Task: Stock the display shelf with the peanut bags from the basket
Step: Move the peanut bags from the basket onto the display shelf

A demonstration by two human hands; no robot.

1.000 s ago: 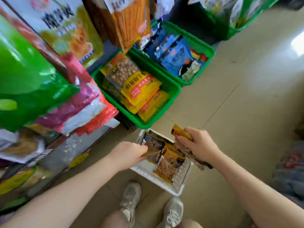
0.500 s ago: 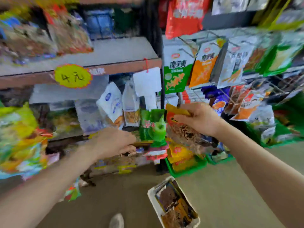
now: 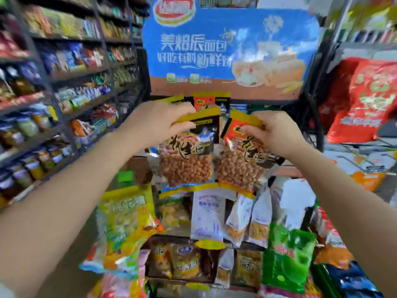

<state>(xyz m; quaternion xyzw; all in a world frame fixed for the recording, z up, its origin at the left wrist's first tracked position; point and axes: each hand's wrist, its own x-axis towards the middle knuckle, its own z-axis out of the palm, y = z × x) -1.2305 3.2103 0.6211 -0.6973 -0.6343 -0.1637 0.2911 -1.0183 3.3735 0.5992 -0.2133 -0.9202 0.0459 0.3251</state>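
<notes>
Two peanut bags hang side by side in front of the display rack. My left hand [image 3: 160,121] grips the yellow top edge of the left peanut bag [image 3: 185,160]. My right hand [image 3: 271,132] pinches the top of the right peanut bag [image 3: 240,166], which has a red and yellow header. Both bags are clear below, showing brown peanuts. Behind them, more peanut bags [image 3: 211,101] with yellow and red tops hang on the display shelf [image 3: 309,117] under a blue advertising board [image 3: 229,46]. The basket is out of view.
Long store shelves [image 3: 64,87] full of snack packs run along the left. Red bags [image 3: 369,100] hang on the right. Below my hands hang white sachets [image 3: 209,218], a yellow-green bag [image 3: 126,222] and a green bag [image 3: 290,257].
The view has swung up from the floor basket to the rack under the blue board. Both hands have risen with a peanut bag each and now hold them at the top row.
</notes>
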